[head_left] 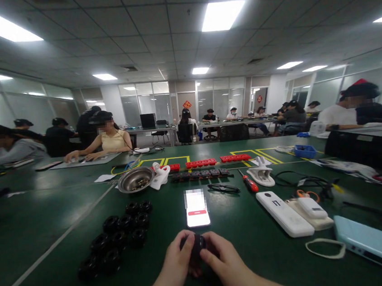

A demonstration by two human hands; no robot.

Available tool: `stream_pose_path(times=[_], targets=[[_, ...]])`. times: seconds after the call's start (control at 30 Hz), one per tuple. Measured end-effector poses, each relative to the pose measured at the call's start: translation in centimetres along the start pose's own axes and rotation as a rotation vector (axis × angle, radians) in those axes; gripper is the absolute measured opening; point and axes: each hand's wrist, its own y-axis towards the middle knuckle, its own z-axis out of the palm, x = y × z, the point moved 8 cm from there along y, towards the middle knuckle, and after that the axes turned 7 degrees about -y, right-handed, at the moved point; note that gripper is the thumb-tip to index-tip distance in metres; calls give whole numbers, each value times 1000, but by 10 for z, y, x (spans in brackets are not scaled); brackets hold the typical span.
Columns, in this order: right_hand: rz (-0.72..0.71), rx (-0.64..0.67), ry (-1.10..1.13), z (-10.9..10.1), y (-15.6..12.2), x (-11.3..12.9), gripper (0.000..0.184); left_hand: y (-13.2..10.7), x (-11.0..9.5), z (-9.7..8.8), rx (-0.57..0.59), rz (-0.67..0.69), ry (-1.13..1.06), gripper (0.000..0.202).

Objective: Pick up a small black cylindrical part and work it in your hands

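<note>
Both of my hands are closed around a small black round part (pixel 197 246) close to the table's front edge. My left hand (pixel 176 262) grips its left side with the thumb on top. My right hand (pixel 224 254) has its thumb and fingers on the right side. Fingers hide much of the part, so its exact kind is unclear. Just beyond my hands lies a phone (pixel 198 218) with a lit screen. To the left sit several shiny black ring-shaped parts (pixel 119 239) in loose rows.
Beyond the phone are a metal bowl (pixel 124 185) with small pieces, red trays (pixel 200 163), a black strip (pixel 201 175), glasses (pixel 223 188) and a screwdriver (pixel 250 184). At right lie a white power bank (pixel 283 215), a light-blue box (pixel 372 240) and cables. People sit around.
</note>
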Motion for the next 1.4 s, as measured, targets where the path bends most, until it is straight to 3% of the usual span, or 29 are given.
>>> stream_pose_path(times=[0.13, 0.2, 0.27, 0.37, 0.43, 0.57, 0.7, 0.83, 0.93, 1.03, 1.27, 1.33, 1.4], targets=[[-140, 44, -29, -4, -4, 18, 42, 2, 2, -2, 46, -27, -15, 44], [-122, 48, -60, -5, -4, 15, 47, 0, 1, 0, 81, 0, -42, 40], [-43, 51, -79, -4, -2, 5, 46, -3, 0, 2, 109, 34, -67, 36], [78, 87, -69, 0, 0, -7, 29, -5, 0, 2, 115, 66, -58, 33], [52, 89, -51, -1, 0, -1, 26, -4, 0, -1, 84, 76, -51, 34], [-135, 64, -138, -6, -3, 20, 47, 0, 3, -1, 87, -3, -58, 42], [-58, 22, -183, -7, -6, 8, 57, 2, 0, 1, 86, -64, -72, 45], [72, 6, -77, -6, -1, -11, 32, -2, -4, -1, 64, 18, 4, 44], [89, -4, -22, -8, 4, -14, 23, -8, -7, 2, 93, 118, 120, 42], [101, 10, 35, -7, 4, -12, 14, -11, -8, 4, 122, 117, 154, 40], [37, -62, -7, -11, -1, -4, 51, -4, -6, 5, 116, -19, -4, 41], [42, -60, 0, -11, 0, -5, 45, -4, -4, 4, 103, -18, -28, 42], [63, -27, -7, -8, 2, -7, 28, -4, -4, 4, 93, 7, -38, 41]])
